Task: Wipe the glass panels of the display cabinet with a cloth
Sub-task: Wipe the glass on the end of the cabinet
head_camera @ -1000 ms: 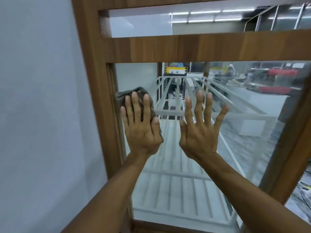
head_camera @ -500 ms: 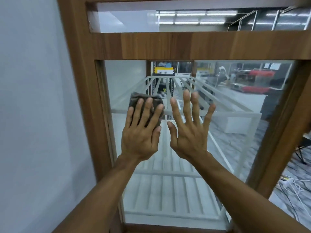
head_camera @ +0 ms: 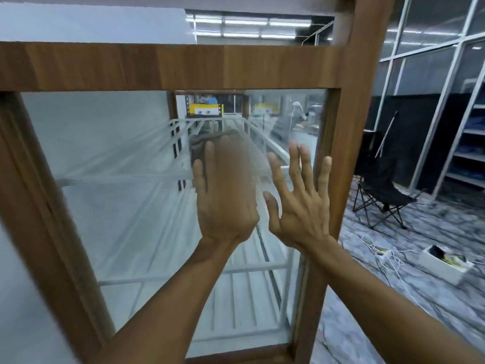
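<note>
While the left hand [head_camera: 225, 190] presses the cloth [head_camera: 200, 149] flat-fingered against the glass panel [head_camera: 118, 179], it has slid from the left frame [head_camera: 39, 206] toward the right post [head_camera: 349, 153]; the right hand [head_camera: 301, 203] rests spread, grip released. One pass looks nearly done.
</note>
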Tool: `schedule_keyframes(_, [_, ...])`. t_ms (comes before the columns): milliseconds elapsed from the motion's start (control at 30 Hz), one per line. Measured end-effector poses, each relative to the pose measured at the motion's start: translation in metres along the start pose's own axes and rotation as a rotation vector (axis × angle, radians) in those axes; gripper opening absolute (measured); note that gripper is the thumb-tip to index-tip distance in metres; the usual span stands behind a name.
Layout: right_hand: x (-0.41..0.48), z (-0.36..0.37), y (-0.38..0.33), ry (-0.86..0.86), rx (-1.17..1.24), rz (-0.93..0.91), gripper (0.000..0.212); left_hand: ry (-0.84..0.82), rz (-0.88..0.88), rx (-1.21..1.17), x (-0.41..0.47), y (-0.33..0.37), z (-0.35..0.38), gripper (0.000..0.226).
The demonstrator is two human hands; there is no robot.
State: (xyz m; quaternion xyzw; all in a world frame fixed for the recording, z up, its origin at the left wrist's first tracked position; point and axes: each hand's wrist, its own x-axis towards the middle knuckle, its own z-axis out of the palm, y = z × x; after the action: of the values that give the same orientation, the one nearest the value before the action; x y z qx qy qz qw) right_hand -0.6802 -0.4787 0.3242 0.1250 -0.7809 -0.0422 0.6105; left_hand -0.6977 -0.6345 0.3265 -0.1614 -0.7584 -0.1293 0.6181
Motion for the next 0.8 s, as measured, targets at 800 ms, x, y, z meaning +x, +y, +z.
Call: schedule_keyframes(800, [-0.049,0.017,0.065,0.248,0.385,0.059,0.055,0.021,0.198,-0.05,-0.044,0.097,0.057,0.058])
